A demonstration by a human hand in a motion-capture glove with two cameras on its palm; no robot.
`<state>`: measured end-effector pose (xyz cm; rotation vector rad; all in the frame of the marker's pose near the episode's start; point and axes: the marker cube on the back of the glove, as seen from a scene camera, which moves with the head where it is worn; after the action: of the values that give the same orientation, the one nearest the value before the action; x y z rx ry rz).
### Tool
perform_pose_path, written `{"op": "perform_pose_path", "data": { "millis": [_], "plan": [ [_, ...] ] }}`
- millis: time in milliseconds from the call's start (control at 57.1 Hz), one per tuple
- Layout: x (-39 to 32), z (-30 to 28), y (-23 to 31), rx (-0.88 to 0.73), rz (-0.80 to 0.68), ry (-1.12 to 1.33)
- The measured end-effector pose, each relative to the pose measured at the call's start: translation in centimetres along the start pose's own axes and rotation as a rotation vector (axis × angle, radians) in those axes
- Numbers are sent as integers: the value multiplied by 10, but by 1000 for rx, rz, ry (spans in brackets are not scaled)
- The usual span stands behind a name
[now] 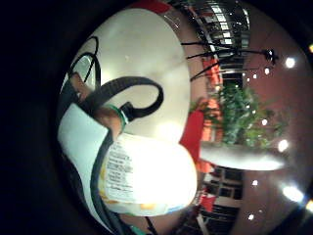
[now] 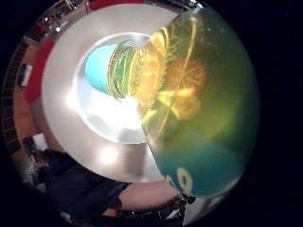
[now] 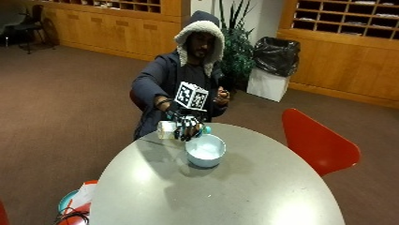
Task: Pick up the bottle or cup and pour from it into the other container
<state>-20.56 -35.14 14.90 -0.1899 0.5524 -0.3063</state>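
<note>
Gripping a clear plastic bottle (image 3: 167, 129) on its side, the gloved right hand (image 3: 187, 127) holds its blue cap (image 2: 100, 67) above the white round bowl (image 3: 205, 151); grey oval table (image 3: 262, 187) stretches open beyond, red chair (image 3: 314, 140) beside.

The bottle (image 1: 146, 176) carries a white label (image 1: 120, 171) with lines of small dark print, seen in the lower middle of the little finger side palm view, but none of the words can be made out. No other text, brand, number or sign can be read in any view.
</note>
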Motion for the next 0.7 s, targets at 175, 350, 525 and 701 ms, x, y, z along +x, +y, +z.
{"op": "perform_pose_path", "data": {
  "millis": [175,350,525,701],
  "plan": [
    [19,-5,22,138,73,-358],
    [42,-6,48,417,295,-882],
    [70,7,81,524,255,-1310],
    [77,33,123,542,146,-1488]
  ]
}}
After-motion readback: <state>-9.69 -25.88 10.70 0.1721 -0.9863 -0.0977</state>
